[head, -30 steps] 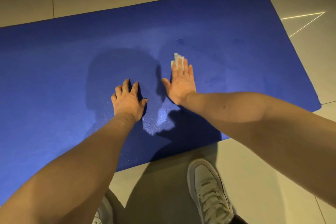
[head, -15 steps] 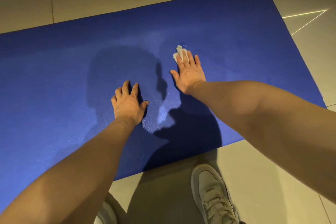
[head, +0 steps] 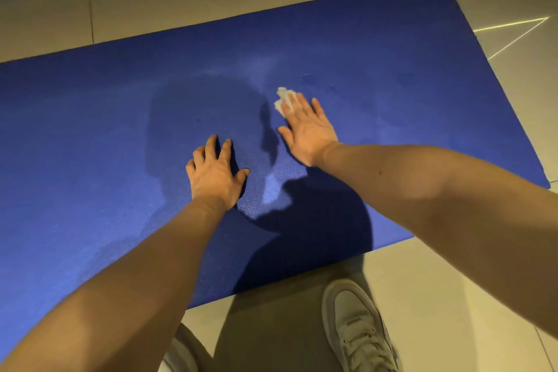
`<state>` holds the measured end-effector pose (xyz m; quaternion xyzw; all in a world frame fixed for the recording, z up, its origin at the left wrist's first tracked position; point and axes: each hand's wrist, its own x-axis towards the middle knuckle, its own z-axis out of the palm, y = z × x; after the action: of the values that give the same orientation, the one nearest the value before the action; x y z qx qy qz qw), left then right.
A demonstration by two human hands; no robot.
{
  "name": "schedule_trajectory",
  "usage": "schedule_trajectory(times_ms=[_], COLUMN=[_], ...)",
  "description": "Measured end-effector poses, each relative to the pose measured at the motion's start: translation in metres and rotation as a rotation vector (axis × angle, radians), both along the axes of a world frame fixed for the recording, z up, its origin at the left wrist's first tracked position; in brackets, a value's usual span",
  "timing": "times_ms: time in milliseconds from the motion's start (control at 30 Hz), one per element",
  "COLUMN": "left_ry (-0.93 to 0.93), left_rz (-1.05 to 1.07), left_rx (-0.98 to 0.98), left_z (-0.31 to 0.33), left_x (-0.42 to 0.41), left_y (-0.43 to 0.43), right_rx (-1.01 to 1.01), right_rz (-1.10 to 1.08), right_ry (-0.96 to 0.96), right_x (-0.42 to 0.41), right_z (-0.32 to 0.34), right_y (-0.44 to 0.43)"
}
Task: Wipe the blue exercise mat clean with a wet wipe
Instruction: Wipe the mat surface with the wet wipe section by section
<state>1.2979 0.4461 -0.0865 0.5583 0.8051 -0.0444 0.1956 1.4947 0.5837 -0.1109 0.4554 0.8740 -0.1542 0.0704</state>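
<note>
Wipe [head: 283, 100] poking out beyond flat right hand [head: 308, 130] fingertips, pressed on blue mat [head: 377, 75], left hand [head: 216, 174] splayed, holding nothing.

The mat [head: 392, 69] is laid flat on the floor [head: 453, 296]. The left hand [head: 216, 174] is set on the mat, towards its near edge. The right hand [head: 308, 130] is set farther in, with the wet wipe [head: 282, 100] pressed under it. A shoe [head: 359, 329] is seen just off the mat's near edge.
</note>
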Motion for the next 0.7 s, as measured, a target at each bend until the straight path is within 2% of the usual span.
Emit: schedule_trajectory(times_ms=[100, 233, 300, 367, 500, 700], left_ry=[-0.001, -0.011, -0.035, -0.082, -0.206, -0.487], left_rz=[-0.01, -0.015, 0.004, 0.028, 0.097, 0.207], left_rx=[-0.019, -0.064, -0.049, 0.004, 0.155, 0.254], left_z=[0.004, 0.009, 0.012, 0.014, 0.018, 0.029], left_x=[0.0, -0.002, -0.004, -0.004, 0.0, 0.02], left_y=[0.001, 0.003, 0.002, 0.002, 0.001, 0.005], right_rx=[0.016, -0.022, -0.025, -0.011, -0.18, -0.361], right_rz=[-0.12, -0.251, -0.263, -0.276, -0.423, -0.399], right_ry=[-0.111, -0.069, 0.041, 0.238, 0.678, 0.719], right_x=[0.009, -0.007, -0.018, -0.027, -0.033, -0.028], right_z=[0.0, 0.001, 0.005, 0.011, 0.019, 0.038], right_y=[0.011, 0.0, -0.01, -0.021, -0.044, -0.069])
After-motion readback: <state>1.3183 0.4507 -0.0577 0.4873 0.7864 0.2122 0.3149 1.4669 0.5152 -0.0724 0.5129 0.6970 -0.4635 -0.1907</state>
